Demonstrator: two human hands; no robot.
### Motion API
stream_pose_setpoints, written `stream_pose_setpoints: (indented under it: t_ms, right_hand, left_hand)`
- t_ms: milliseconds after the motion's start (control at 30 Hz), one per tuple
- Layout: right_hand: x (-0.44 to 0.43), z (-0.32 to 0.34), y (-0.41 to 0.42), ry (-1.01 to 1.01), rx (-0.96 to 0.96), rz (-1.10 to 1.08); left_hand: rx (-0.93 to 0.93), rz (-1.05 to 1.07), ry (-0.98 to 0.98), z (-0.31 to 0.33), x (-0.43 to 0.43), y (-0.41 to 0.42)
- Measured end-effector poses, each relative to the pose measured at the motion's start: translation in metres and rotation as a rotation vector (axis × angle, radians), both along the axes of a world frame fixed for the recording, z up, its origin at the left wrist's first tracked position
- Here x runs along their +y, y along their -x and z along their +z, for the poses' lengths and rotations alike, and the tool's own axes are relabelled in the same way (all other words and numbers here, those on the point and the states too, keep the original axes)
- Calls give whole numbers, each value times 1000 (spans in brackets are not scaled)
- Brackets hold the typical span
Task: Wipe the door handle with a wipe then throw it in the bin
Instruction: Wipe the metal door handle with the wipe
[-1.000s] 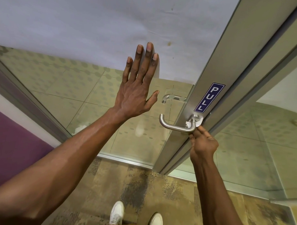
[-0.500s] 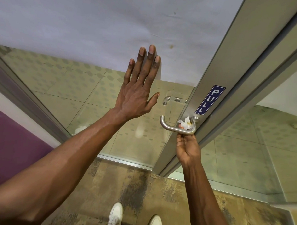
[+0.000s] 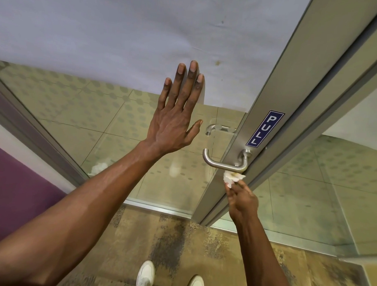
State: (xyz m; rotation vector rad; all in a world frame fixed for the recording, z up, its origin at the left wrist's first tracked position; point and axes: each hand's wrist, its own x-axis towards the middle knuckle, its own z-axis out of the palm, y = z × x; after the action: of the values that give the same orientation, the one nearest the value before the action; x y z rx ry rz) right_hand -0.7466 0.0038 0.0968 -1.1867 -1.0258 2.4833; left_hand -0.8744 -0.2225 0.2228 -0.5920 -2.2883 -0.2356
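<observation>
While you are looking down at the door, your right hand (image 3: 242, 200) is coming up from the lower right of the frame and pinching a crumpled white wipe (image 3: 233, 177) between thumb and fingertips. That wipe is sitting just under the bend of the metal door handle (image 3: 223, 163), right of centre; it is touching or almost touching the underside of the lever, and contact is hard to tell from this angle. Only the wipe's upper, bunched part is showing above your fingers.

Your left hand (image 3: 173, 121) is holding flat in the middle of the frame, fingers straight and close together, thumb angled out toward the handle. It is gripping nothing and appears to be resting against the glass door panel (image 3: 111, 127); whether the palm is pressing is unclear.

Door frame (image 3: 276, 99) is running as a grey metal strip diagonally from upper right toward lower centre, carrying the handle and, just above it, a blue PULL sign (image 3: 265, 129) with white letters. A second handle (image 3: 218, 128) is showing through the glass, upper left of the near one. Pale frosted band (image 3: 123, 33) is filling the top of the frame.

Your white shoes (image 3: 145, 275) are standing at the bottom centre on the mottled brown carpet (image 3: 201, 250). A small white crumpled scrap (image 3: 99, 167) is lying beyond the glass, left of centre.
</observation>
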Motion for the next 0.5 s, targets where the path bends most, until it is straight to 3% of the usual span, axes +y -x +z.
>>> stream_pose_setpoints:
  t_ms: [133, 367, 433, 500]
  right_hand:
    - [17, 6, -14, -627, 50, -196]
    - [57, 35, -7, -1692, 260, 114]
    - [59, 36, -2, -1822, 263, 204]
    - [56, 33, -2, -1800, 273, 228]
  left_hand:
    - [-7, -7, -8, 1, 0, -1]
    - [-21, -24, -45, 1, 4, -3]
    - [-24, -27, -47, 2, 4, -3]
    - [-27, -26, -45, 2, 3, -4]
